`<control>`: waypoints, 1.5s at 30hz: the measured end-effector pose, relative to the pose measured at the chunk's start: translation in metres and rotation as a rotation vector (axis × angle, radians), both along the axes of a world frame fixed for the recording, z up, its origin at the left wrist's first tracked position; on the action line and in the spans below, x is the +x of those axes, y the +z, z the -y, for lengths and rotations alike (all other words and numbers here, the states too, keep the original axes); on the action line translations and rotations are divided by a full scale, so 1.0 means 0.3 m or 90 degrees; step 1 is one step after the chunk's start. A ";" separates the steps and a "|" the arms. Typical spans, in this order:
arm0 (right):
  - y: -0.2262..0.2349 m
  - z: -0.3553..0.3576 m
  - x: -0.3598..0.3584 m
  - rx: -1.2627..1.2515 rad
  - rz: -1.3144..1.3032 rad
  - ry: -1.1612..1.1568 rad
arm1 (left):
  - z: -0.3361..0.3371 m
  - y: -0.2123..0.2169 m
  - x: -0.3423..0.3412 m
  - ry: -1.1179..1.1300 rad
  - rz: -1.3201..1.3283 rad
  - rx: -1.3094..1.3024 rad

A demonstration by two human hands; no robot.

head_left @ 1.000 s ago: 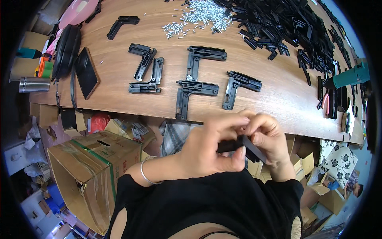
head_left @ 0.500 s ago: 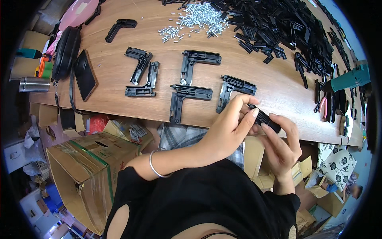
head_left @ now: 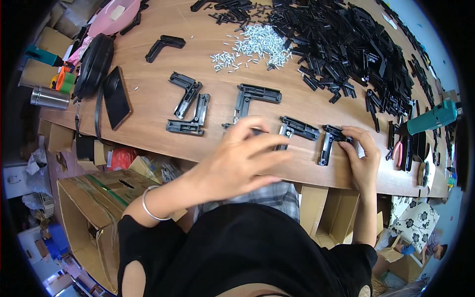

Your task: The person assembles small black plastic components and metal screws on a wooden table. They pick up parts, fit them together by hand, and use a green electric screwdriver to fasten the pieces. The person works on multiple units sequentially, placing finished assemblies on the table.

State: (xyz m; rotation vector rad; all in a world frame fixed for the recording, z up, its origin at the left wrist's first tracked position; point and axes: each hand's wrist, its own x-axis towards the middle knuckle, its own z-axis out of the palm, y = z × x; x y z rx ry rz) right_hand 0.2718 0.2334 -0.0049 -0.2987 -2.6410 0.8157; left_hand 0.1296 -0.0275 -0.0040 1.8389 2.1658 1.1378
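At the table's front edge, my right hand (head_left: 362,153) pinches the right end of a black L-shaped plastic part (head_left: 326,148), which rests on the wood. My left hand (head_left: 237,161) hovers palm down with fingers spread and nothing in them. It hides most of another L-shaped part (head_left: 226,125). Between my hands lies a similar L-shaped part (head_left: 300,129), partly behind my left fingertips. One more L-shaped part (head_left: 258,94) sits just beyond my left hand. To its left, two L-shaped parts lie close together, an upper one (head_left: 186,91) and a lower one (head_left: 187,126).
Silver screws (head_left: 264,45) and a heap of black plastic parts (head_left: 346,44) cover the far side. A teal power screwdriver (head_left: 433,118) and pink-handled pliers (head_left: 397,153) lie right. Left are a phone (head_left: 117,101), black case (head_left: 94,65) and steel cup (head_left: 49,97). A cardboard box (head_left: 94,218) stands below.
My left hand has let go of the black part and moved left, its fingers spreading. My right hand has brought that part down onto the table. The view has shifted slightly.
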 end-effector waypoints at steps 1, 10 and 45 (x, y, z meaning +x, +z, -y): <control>0.020 0.000 -0.020 0.021 0.017 0.031 | 0.029 -0.011 -0.024 0.025 -0.045 -0.008; 0.145 -0.021 -0.447 0.030 -0.057 0.060 | -0.015 -0.122 -0.020 0.201 -0.059 0.024; 0.070 -0.131 -0.716 0.180 -0.158 0.124 | -0.147 -0.125 -0.884 0.388 -0.108 -0.043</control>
